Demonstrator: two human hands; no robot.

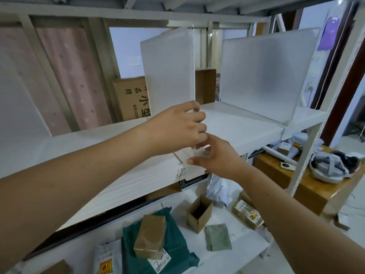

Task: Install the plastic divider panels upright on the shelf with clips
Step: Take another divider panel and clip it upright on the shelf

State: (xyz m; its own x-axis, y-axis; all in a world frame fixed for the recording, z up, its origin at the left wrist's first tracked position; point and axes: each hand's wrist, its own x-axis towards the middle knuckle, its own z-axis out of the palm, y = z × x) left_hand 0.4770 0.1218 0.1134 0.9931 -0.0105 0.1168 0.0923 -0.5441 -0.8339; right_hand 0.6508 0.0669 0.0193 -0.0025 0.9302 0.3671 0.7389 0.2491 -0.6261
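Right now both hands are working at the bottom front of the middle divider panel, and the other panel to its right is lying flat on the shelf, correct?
Not quite. In the head view the right panel stands upright on the shelf; the rest holds.

White metal shelf (pixel 122 180), upper board: two frosted plastic panels stand upright on it, one mid-shelf (pixel 167 70), one toward the right end (pixel 262 76). Printed carton (pixel 130 97) at the far edge. Lower board (pixel 243 246): green cloth (pixel 177 252) with a taped brown box (pixel 151 236) on top, open small carton (pixel 199 213), folded grey-green cloth (pixel 217 237), labelled parcel (pixel 246 214) to the right.
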